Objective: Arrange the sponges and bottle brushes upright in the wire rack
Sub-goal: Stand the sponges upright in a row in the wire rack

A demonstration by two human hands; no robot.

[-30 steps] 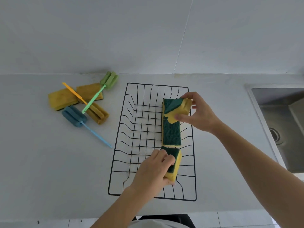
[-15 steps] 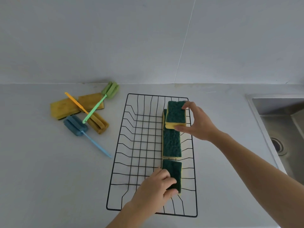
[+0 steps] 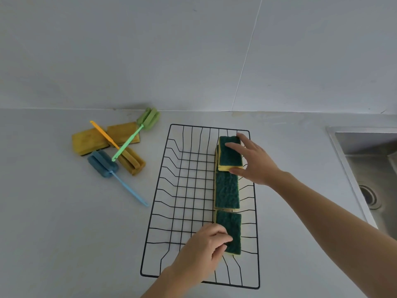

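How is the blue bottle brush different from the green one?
The blue bottle brush has its foam head nearer the camera and its handle pointing toward the rack; the green bottle brush has its head by the wall. The green handle lies across the orange brush; the blue handle rests on bare counter. Both lie flat, outside the wire rack.

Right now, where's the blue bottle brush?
In the head view, the blue bottle brush lies on the counter left of the wire rack, its foam head beside the yellow brush and under the green brush's handle tip.
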